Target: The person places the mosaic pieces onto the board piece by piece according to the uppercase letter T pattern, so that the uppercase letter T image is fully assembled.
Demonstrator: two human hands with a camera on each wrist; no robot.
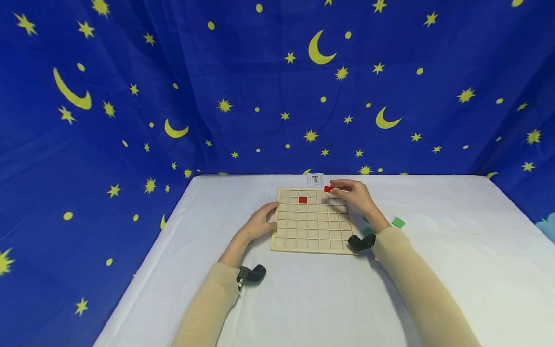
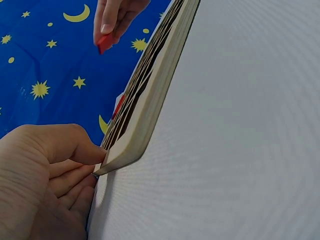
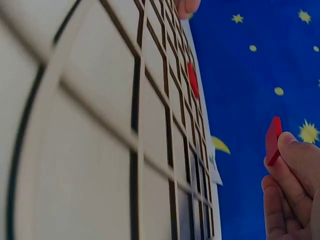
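A wooden grid board point(image 1: 314, 250) lies on the white table. At its left edge my left hand point(image 1: 258, 222) grips the frame; the left wrist view shows the thumb point(image 2: 82, 147) at the rim and the other fingers low beside it. Between thumb and fingertips, my right hand point(image 1: 356, 195) pinches a red square tile point(image 3: 273, 141), raised over the board's far right part and tilted. Another red tile point(image 1: 303, 200) sits in a cell near the far edge, left of the middle. The other visible cells hold no tiles.
Behind the board lies a small printed card point(image 1: 315, 180) with a grid pattern. One green tile point(image 1: 398, 222) is right of my right wrist; more green pieces point(image 1: 368, 231) are partly hidden under that forearm. A blue star-and-moon cloth point(image 1: 260, 130) hangs behind the table.
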